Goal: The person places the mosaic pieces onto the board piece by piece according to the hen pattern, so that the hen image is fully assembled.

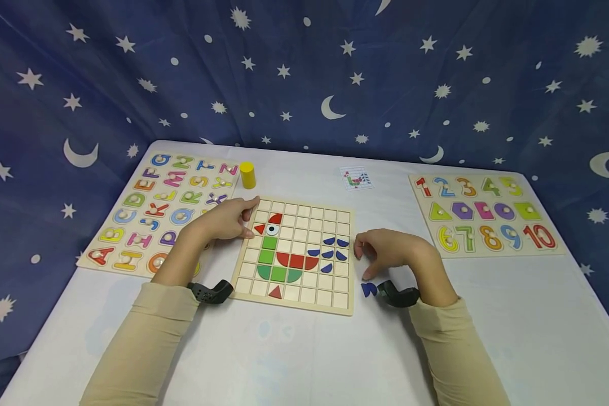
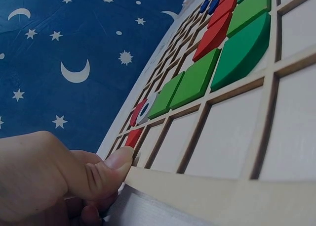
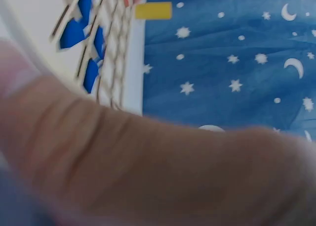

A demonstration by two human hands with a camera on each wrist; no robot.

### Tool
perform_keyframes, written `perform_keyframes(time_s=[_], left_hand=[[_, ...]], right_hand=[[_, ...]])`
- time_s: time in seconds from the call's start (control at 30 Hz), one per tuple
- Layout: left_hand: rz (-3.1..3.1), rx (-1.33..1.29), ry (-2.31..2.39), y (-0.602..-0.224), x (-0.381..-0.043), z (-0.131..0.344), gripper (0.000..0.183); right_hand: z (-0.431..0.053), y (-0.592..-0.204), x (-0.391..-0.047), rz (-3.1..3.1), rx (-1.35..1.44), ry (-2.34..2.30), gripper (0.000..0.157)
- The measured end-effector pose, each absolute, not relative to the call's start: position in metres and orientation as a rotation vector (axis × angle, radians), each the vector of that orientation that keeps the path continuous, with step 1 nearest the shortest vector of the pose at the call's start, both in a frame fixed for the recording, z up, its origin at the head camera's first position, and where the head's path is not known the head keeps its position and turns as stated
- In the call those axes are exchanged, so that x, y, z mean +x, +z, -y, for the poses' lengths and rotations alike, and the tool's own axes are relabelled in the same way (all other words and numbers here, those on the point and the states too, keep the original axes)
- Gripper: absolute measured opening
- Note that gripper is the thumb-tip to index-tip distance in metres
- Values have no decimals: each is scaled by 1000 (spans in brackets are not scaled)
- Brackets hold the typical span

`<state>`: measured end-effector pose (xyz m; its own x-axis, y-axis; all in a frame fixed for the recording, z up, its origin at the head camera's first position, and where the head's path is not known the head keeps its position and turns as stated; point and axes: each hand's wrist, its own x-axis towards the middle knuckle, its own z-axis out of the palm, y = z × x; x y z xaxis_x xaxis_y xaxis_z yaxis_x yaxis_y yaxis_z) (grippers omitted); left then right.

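Note:
A wooden grid board holds a bird-like pattern of coloured pieces: a green square, a red half-curved piece, a white disc with a black dot and several blue petal-shaped pieces. My left hand grips the board's left edge; in the left wrist view its thumb lies on the rim beside the red triangle. Just off the right edge hovers my right hand, fingers bent loosely and thumb apart, nothing seen between them. Loose blue pieces lie on the table below it.
A letter puzzle board lies at the left, partly behind the left forearm. At the right is a number and shape puzzle. A yellow cylinder and a pattern card sit beyond the grid. A starry blue curtain hangs behind the table.

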<state>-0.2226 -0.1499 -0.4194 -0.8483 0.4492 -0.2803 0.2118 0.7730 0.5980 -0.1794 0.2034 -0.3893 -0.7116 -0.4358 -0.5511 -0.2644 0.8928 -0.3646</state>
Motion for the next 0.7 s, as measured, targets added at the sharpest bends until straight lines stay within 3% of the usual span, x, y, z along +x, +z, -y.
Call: perform_keyframes(time_s=[0.13, 0.27, 0.5, 0.7], left_hand=[[-2559, 505, 787, -421, -223, 150, 87], [-2562, 503, 781, -421, -224, 149, 86], [-2562, 502, 782, -421, -224, 149, 85], [-2561, 491, 780, -420, -223, 149, 85]], right_hand=[[-205, -395, -180, -2405, -444, -193, 50], [-202, -399, -181, -2437, -433, -114, 53], [-205, -400, -186, -2471, -410, -185, 45], [-209, -399, -190, -2545, -399, -351, 27]])
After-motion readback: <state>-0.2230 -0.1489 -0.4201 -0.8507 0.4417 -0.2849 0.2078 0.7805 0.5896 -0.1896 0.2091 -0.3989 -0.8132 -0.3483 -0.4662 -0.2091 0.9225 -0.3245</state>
